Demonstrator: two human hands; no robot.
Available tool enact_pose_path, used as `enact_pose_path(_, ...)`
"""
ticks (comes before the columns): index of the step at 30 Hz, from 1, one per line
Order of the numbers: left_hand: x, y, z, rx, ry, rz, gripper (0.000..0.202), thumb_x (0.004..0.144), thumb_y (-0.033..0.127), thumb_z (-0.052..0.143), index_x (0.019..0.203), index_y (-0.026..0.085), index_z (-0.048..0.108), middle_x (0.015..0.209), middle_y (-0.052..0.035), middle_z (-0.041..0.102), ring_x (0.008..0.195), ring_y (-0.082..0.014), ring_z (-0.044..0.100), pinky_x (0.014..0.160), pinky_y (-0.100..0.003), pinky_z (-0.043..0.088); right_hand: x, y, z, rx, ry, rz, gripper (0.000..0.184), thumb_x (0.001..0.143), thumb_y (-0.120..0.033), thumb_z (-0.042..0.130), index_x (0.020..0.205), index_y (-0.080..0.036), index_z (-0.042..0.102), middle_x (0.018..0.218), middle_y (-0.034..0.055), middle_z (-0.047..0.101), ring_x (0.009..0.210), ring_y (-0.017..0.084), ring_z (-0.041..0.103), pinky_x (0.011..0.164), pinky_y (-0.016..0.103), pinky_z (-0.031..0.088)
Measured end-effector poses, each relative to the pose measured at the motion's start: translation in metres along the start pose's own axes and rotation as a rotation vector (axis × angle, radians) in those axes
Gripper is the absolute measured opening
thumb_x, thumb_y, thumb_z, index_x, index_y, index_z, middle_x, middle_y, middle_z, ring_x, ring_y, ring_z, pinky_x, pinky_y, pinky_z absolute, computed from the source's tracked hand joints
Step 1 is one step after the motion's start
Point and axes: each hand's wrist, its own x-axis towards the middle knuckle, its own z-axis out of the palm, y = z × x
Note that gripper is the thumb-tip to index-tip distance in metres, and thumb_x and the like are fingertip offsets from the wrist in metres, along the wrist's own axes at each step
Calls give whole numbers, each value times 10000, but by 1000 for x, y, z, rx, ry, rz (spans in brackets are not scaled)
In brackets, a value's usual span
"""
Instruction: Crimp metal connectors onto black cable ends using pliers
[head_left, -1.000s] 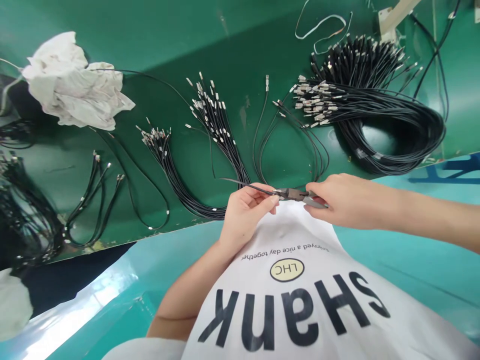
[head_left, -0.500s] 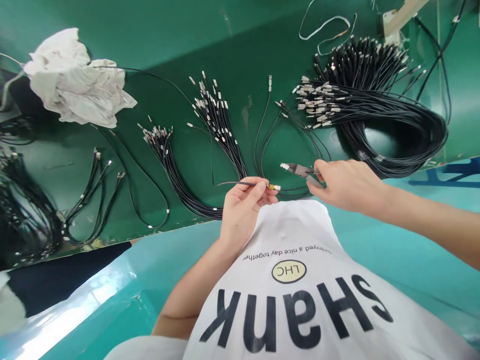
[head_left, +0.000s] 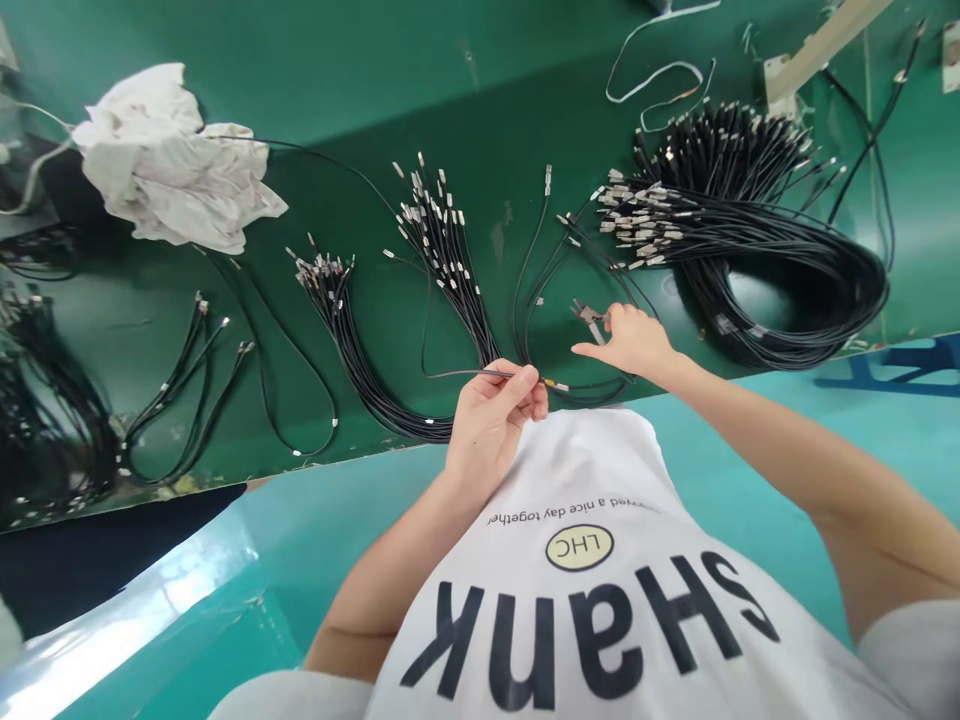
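My left hand [head_left: 495,405] pinches a thin black cable [head_left: 469,373] between thumb and fingers. Just right of the fingertips the cable's end shows, with a yellow band and a small whitish connector [head_left: 561,387]. My right hand [head_left: 636,338] is over the table with its thumb stretched away from the fingers. At its fingertips are small cutting pliers [head_left: 589,314], jaws to the left, seemingly down at the table surface. The fingers still touch or nearly touch one handle; the rest of the pliers is partly hidden by the hand.
Bundles of black cables with metal ends lie in the middle [head_left: 442,250] and left [head_left: 337,310]. A large coiled bundle [head_left: 795,270] lies at right. A white cloth [head_left: 180,165] is at back left. One small white piece [head_left: 540,300] sits between loose cables.
My right hand has moved left and up with the pliers, and its thumb has come away from them. The whitish piece at the jaws is gone from there. My left hand keeps the cable.
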Motion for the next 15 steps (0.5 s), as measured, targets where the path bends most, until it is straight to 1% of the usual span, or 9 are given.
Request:
enact_pose_path(2,-1,1,2,18,11,6,207,855,266,742,751,157,601,643,9,619,569,-72,546,550,-200,423,8,-1,16,-7,-19,38,793,715,-820,596,1077,-115,560,1115,209,603,1020,372,590,854,488,459)
enact_pose_path(4,-3,2,3,36,28,17,230,858,283,741,750,162,578,626,18,597,559,-69,522,541,-198,403,13,-2,26,10,-11,20,783,721,-765,646,1124,-98,570,1162,223,584,1094,398,557,917,535,427)
enact_pose_path(6,-5,3,2,51,47,31,259,859,297,741,735,167,553,611,25,574,550,-67,501,537,-200,387,9,-6,22,54,75,-52,748,738,-681,691,1190,-98,571,1259,237,548,1204,423,494,1003,586,359)
enact_pose_path(8,-6,4,1,60,66,60,278,857,301,742,723,170,537,605,30,557,554,-69,494,535,-203,379,-4,-16,3,209,160,-158,625,802,-583,684,1217,-127,586,1325,221,532,1263,396,470,1063,583,319)
enact_pose_path(9,-6,4,0,65,76,80,280,854,300,744,721,172,533,605,32,552,556,-70,492,535,-204,377,-14,-24,-11,351,163,-214,526,848,-539,655,1202,-152,605,1316,196,555,1251,360,498,1072,554,339)
enact_pose_path(11,-5,2,1,76,89,121,270,849,297,749,732,176,537,602,38,542,557,-71,487,535,-205,375,-39,-44,-43,763,17,-321,362,927,-498,581,1130,-206,648,1175,118,651,1098,256,612,989,438,464)
enact_pose_path(12,-4,1,1,83,93,142,264,848,295,750,738,178,540,601,41,540,557,-71,486,537,-205,378,-51,-55,-57,955,-109,-367,330,937,-487,577,1103,-215,660,1105,89,682,1018,222,647,929,396,508)
enact_pose_path(13,-3,-1,2,91,95,160,260,847,293,751,741,179,542,601,42,541,559,-72,487,541,-207,382,-63,-65,-68,1091,-179,-389,303,923,-467,615,1082,-217,675,1050,66,699,952,198,664,877,362,534)
enact_pose_path(15,-1,-3,4,101,93,196,249,850,287,748,746,180,548,614,41,554,568,-73,497,553,-211,394,-81,-81,-83,1228,-161,-373,241,879,-407,697,1017,-210,708,971,37,722,875,165,677,832,319,553)
